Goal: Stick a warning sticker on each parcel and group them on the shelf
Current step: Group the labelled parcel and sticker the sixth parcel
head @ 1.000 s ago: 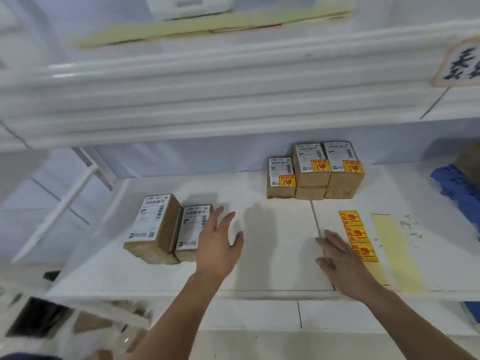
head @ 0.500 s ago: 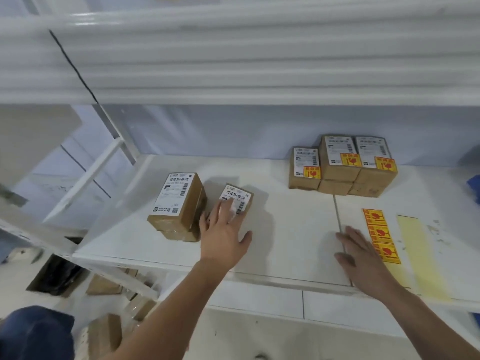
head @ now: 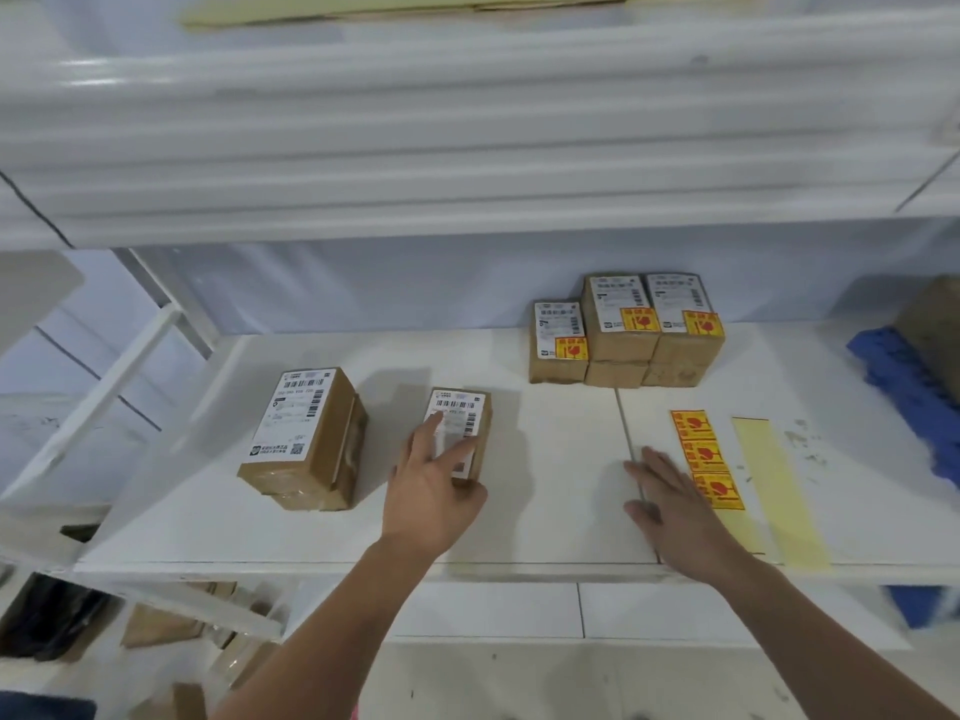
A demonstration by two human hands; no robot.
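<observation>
While the left hand lies over the near end of a small brown parcel, its fingers are spread across the white shipping label on top and the thumb sits at the parcel's right side – the hand covers and touches the box, but I cannot tell if it really clamps it or only rests on it. This parcel stands on the white shelf and carries no yellow sticker on the part that shows.

Just to the left of that hand, apart from it, a bigger stack of unmarked parcels stands on the shelf, with a white barcode label on top. Beyond the hand, towards the back wall and to the right, a group of stickered parcels is pressed together; three yellow-and-red warning stickers show on their tops.

The right hand is flat and open, palm down on the shelf, holding nothing. Its fingers point away from the person along a thin seam in the shelf board. Touching the right edge of this hand lies the strip of warning stickers – three of them show, one behind the other. Just beside the strip, further to the right, lies a pale yellow backing paper. At the far right edge a blue object shows, too blurred to identify.
</observation>
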